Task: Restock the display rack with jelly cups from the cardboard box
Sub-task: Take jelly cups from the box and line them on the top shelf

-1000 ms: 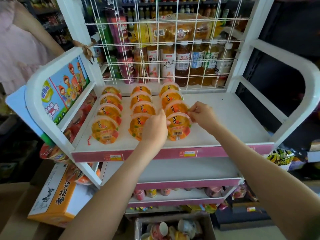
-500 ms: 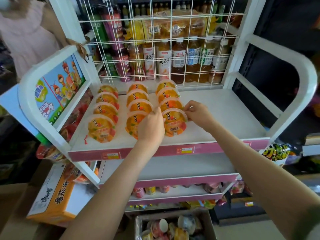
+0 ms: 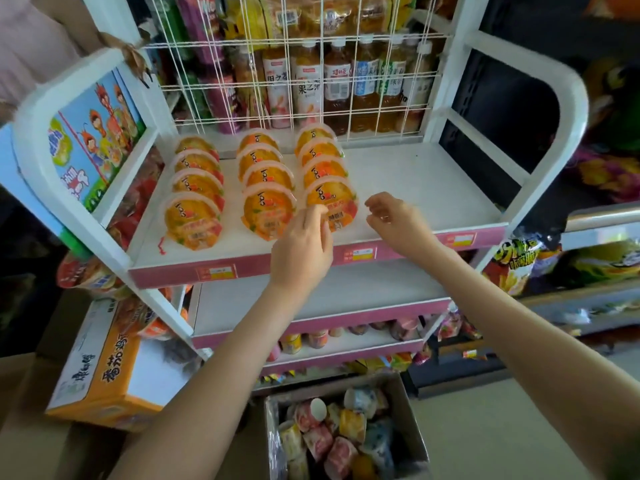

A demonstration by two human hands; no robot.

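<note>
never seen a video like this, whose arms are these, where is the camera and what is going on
There is no machine here. A person wears a camera on the head, so the single picture looks forward and down along their own bare arms. The left hand and right hand hover at the front of the display rack's top shelf. Neither holds anything. The left fingers overlap the front cup of the right row, but the picture does not show whether they touch it. Twelve orange jelly cups lie on the shelf's left half in three rows of four. On the floor below is an open box holding more cups in mixed colours. Bottles stand behind the shelf.
</note>
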